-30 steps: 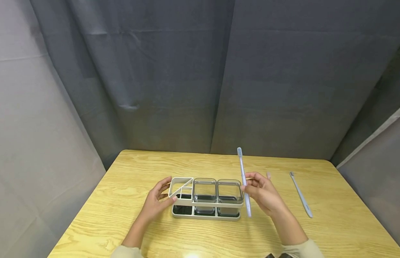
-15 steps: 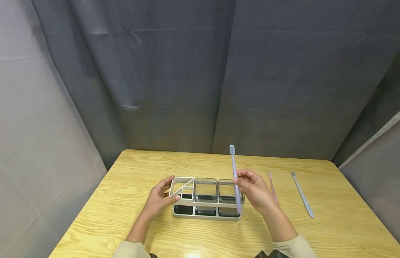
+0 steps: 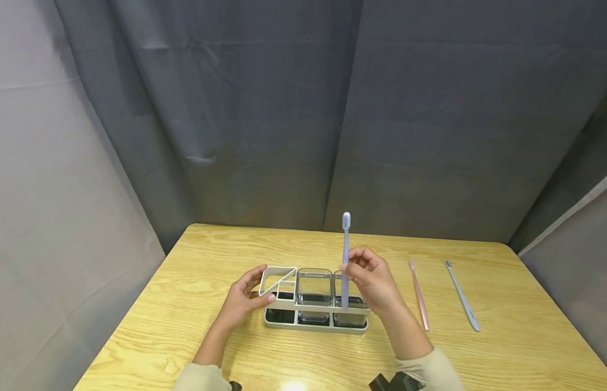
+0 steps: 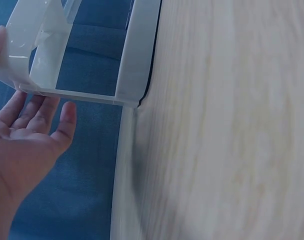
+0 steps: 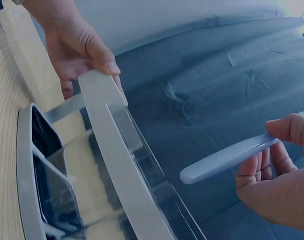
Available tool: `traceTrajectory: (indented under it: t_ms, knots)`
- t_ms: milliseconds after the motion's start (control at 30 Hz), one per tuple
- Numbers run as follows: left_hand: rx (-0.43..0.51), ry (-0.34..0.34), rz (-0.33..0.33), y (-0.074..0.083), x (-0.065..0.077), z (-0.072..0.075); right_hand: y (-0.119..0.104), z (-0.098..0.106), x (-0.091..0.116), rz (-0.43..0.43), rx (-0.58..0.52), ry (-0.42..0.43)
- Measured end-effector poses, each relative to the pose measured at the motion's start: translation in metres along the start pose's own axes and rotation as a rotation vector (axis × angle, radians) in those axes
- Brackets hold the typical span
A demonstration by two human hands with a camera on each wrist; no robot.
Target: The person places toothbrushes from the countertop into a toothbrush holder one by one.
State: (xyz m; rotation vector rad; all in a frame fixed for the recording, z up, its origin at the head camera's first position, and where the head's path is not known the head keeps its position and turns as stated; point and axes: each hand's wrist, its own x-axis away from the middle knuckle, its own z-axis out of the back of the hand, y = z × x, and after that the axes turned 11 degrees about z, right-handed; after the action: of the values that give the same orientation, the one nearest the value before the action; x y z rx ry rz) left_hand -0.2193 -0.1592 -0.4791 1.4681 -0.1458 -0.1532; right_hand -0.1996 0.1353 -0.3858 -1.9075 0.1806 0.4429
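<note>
My right hand [image 3: 376, 282] pinches a lavender-blue toothbrush [image 3: 345, 247] between thumb and fingers. Its bristle head points up. Seen in the right wrist view, the handle's lower end [image 5: 192, 174] hangs above the rims, apart from the holder. The white toothbrush holder [image 3: 313, 329] stands upright on the table, with a divided section at its left and two clear square cups, a left cup [image 3: 315, 271] and a right cup [image 3: 363, 296]. At the left end my left hand [image 3: 238, 301] grips the holder's upper frame, thumb in front and fingers round the side.
To the right of the holder, a pink toothbrush [image 3: 419, 296] and a grey-blue toothbrush [image 3: 462, 296] lie side by side on the wooden table [image 3: 210, 260]. Grey curtains [image 3: 264, 136] hang behind the table and at both sides.
My right hand has carried the lavender-blue toothbrush left, from beside the holder to over its right cup, and turned it more upright. My left hand keeps its grip on the holder.
</note>
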Motion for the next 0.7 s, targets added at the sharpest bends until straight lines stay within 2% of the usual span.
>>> traceTrajectory:
  t_ms: [167, 433, 533, 700]
  knots:
    - [0.032, -0.013, 0.035, 0.005, 0.001, -0.001, 0.004, -0.013, -0.002, 0.063, -0.049, 0.021]
    - [0.012, -0.044, 0.047, 0.031, 0.012, -0.002, 0.012, -0.031, -0.005, 0.148, -0.156, 0.062]
    - [0.015, -0.048, 0.051, 0.031, 0.012, -0.002, 0.015, -0.036, -0.006, 0.161, -0.175, 0.080]
    - [0.033, -0.046, 0.055, 0.016, 0.004, 0.001, 0.022, -0.044, -0.007, 0.183, -0.192, 0.078]
